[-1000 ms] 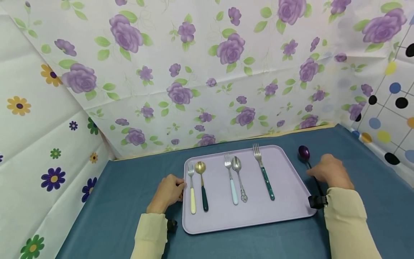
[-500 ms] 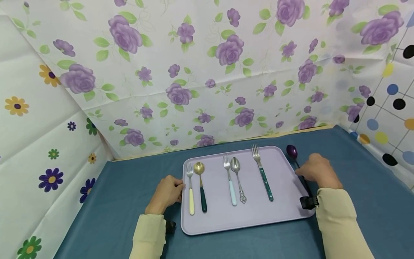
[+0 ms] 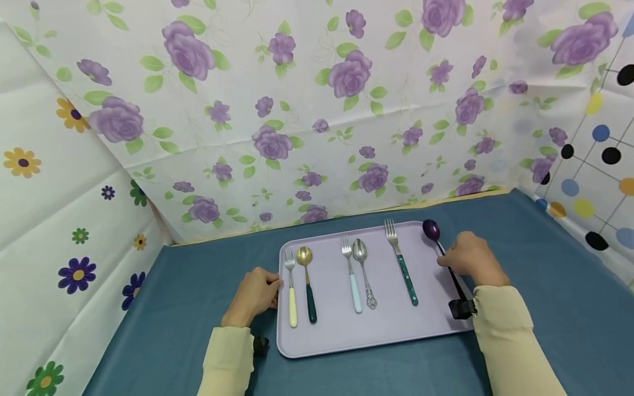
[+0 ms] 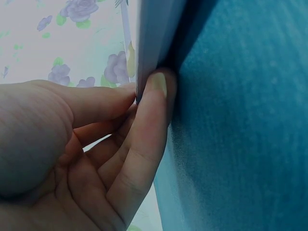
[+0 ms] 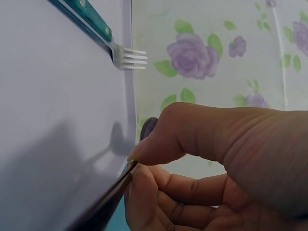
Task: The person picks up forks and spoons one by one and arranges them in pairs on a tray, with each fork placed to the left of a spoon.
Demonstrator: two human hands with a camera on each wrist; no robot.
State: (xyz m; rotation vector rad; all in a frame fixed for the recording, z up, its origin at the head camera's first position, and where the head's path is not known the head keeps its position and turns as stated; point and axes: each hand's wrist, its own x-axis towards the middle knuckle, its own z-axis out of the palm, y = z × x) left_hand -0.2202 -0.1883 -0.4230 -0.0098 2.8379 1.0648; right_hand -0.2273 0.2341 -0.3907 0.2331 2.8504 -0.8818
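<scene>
My right hand (image 3: 469,257) pinches a dark spoon (image 3: 431,230) by its thin handle, over the right edge of a lilac tray (image 3: 327,330). The spoon has a purple bowl, and its shadow falls on the tray in the right wrist view. At the tray's left edge my left hand (image 3: 253,294) grips the rim between thumb and fingers. On the tray lie a yellow-handled fork (image 3: 293,305), a gold spoon (image 3: 305,256) with a dark green handle, a pale-blue-handled fork (image 3: 355,297), a silver spoon (image 3: 360,251) and a green-handled fork (image 3: 407,278).
A blue cloth (image 3: 208,275) covers the table under the tray. Floral sheeting (image 3: 277,143) rises behind it, with a flowered sheet (image 3: 79,231) on the left and a dotted one (image 3: 594,165) on the right.
My right hand has moved left with the purple spoon, from beside the tray to over its right edge. The left hand stays at the tray's rim.
</scene>
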